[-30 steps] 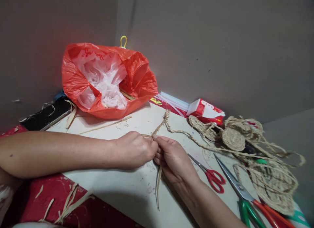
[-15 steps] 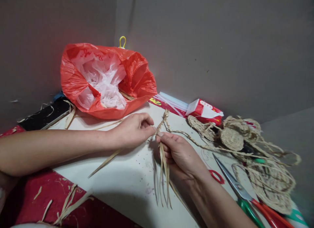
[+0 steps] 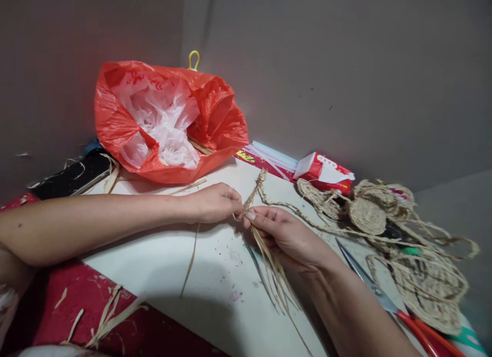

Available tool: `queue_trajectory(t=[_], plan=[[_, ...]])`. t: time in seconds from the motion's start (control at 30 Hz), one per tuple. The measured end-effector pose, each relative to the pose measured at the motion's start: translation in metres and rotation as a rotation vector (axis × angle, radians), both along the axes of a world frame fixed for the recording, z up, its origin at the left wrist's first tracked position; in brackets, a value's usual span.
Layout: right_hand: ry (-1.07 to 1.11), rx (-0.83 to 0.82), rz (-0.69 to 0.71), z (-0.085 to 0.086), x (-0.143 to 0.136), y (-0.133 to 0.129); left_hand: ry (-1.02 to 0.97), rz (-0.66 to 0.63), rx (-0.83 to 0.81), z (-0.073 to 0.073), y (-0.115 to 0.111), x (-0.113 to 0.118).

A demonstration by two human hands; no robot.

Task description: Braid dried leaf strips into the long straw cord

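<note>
Straw braid (image 3: pixel 252 195): pinched at working end in right grip (image 3: pixel 286 238), likely against unravelling. Just beside, pinching loose strand (image 3: pixel 189 265) in left grip (image 3: pixel 215 203), probably for tension.

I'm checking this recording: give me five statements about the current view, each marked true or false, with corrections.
1. The right hand pinches the braid above loose strands. True.
2. The left hand reaches into the red bag. False: its fingertips are at the braid, beside the right hand's.
3. The red bag is tied shut. False: its mouth is open, showing white plastic inside.
4. A red-and-white packet lies to the right of the red bag. True.
5. The large scissors are in the right hand. False: they lie beside the right forearm, partly hidden by it.
</note>
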State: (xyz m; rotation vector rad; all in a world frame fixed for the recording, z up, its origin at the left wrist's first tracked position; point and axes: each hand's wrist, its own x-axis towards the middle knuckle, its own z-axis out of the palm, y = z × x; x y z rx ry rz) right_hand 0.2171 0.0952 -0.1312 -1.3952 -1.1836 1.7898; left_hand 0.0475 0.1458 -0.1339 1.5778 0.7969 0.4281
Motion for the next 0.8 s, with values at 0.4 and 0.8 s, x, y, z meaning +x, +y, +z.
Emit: queue_trajectory(t=[0.4,0.8], plan=[[-0.492,0.393,0.194,0.003,-0.001,-0.004,-0.017,-0.051,-0.419,0.0,0.0,-0.001],[-0.315,0.123,0.015,0.008,-0.02,-0.016,-0.092,0.053,-0.277,-0.004,-0.009,0.002]])
